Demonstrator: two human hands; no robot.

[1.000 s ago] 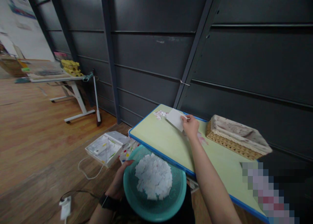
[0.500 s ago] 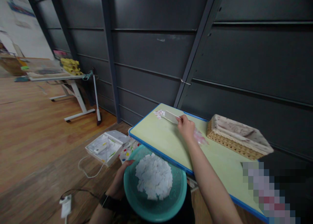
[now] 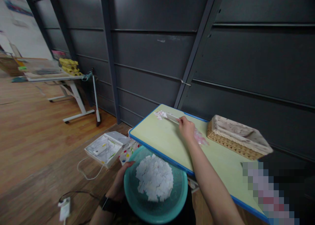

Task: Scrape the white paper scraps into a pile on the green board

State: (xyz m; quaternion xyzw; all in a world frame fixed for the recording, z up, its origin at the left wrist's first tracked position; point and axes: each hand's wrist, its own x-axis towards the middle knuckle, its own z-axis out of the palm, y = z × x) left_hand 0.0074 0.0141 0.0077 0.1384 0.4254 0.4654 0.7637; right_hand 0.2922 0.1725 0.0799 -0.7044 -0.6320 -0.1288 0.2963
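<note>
My left hand (image 3: 121, 182) is closed on the left rim of a teal plastic colander (image 3: 180, 192), which is under the near edge of the tabletop. A heap of small white paper-like pieces (image 3: 155, 177) lies in the colander. Over the pale yellow tabletop (image 3: 157, 133) my right hand (image 3: 186, 127) pinches the near end of a flat white scraper-like piece (image 3: 173, 117), now seen nearly edge-on. Its far end is at a small pile of white and pinkish scraps (image 3: 159, 114) near the far left corner. A pinkish clear plastic piece (image 3: 200, 138) lies just right of my wrist.
A cloth-lined wicker basket (image 3: 233, 143) stands at the table's right back. Dark metal panels (image 3: 152, 54) rise behind. On the floor at left are an open white box (image 3: 105, 151) with a cable and a power strip (image 3: 64, 209). Another table (image 3: 49, 75) stands further left.
The scraper in my right hand has tilted from showing its broad face to nearly edge-on, its tip still at the scraps. My left hand and the colander have stayed in place.
</note>
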